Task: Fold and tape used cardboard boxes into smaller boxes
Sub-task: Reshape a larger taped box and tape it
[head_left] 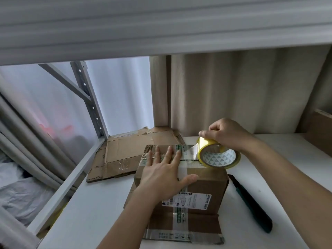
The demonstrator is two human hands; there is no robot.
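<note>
A small brown cardboard box (206, 184) with old tape and a white shipping label stands in the middle of the white table (93, 209). My left hand (161, 173) lies flat on the box top, fingers spread over the flaps. My right hand (228, 133) grips a roll of clear tape with a yellow core (219, 157) at the box's far right corner. A clear strip of tape (188, 151) stretches from the roll onto the box top toward my left fingertips.
A flattened cardboard sheet (125, 153) lies behind and left of the box. A dark green utility knife (251, 202) lies on the table to the right. More cardboard (318, 130) leans at the far right. A curtain hangs behind; the table edge drops off at left.
</note>
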